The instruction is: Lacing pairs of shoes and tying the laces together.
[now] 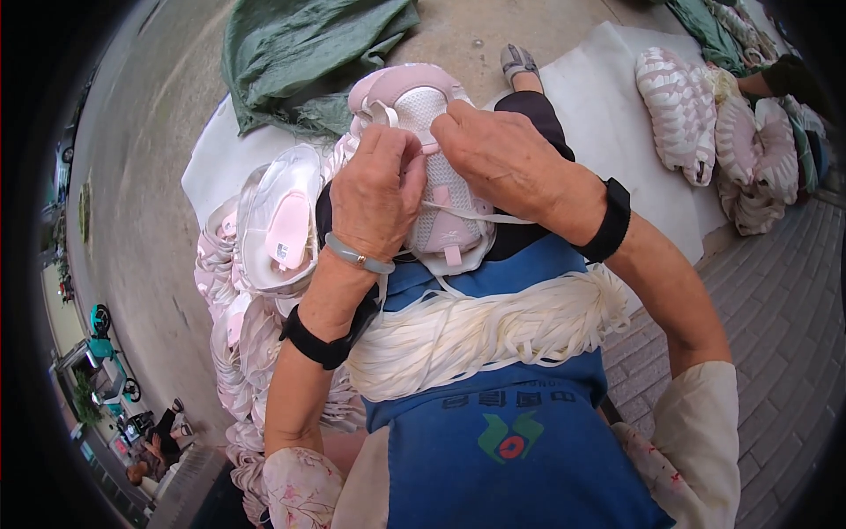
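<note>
A pink-and-white sports shoe (426,105) lies on my lap, its toe pointing away from me. Both hands are closed over its lacing area, one on each side of the white mesh tongue. The fingers of my left hand (374,189) are pinched at the left edge of the opening, near a loop of white shoelace (385,113). At the right edge, my right hand (511,163) is also pinched; its fingertips are partly hidden. Lace runs across the tongue below the hands. A thick bundle of cream laces (485,331) lies across my blue apron (493,401).
Pink-and-white shoe parts (286,229) are piled at my left. Green sheeting (308,62) lies ahead, beside white sheeting (599,97). More bundled shoe parts (679,115) lie at right, near another person's arm (756,85). A person (160,445) sits far left by a scooter (106,353).
</note>
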{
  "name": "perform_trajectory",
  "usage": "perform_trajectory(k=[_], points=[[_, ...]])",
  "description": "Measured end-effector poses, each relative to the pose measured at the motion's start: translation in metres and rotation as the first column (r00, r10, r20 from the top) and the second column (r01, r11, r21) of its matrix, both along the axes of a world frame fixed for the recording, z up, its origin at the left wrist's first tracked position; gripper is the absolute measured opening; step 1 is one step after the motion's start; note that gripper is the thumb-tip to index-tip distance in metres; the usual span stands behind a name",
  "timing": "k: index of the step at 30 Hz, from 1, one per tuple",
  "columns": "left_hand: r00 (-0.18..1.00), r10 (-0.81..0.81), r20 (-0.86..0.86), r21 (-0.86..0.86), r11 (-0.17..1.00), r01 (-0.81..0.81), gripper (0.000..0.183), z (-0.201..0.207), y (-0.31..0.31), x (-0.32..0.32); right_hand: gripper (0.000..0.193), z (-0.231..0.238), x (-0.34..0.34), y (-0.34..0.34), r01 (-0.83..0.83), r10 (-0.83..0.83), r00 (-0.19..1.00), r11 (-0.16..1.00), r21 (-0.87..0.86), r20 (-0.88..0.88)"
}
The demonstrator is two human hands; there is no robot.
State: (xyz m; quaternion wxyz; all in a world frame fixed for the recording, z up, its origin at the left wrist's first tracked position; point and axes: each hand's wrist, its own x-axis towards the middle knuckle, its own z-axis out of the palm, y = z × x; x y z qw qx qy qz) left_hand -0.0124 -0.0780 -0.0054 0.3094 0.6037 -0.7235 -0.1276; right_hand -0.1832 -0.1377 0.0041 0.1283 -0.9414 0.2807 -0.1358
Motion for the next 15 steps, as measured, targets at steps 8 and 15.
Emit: perform_trajectory(k=[8,15], points=[[0.992,0.054,-0.111,0.102,0.994,-0.043,0.012,0.006,0.003,0.002,0.014,-0.013,-0.004,0.006,0.122,-0.170,0.966,0.963,0.239,0.193],[0.977,0.153,-0.146,0.232,0.966,-0.117,0.012,0.010,0.005,0.005,0.017,-0.009,0.007,0.016,0.147,-0.181,0.949,0.978,0.147,0.259]])
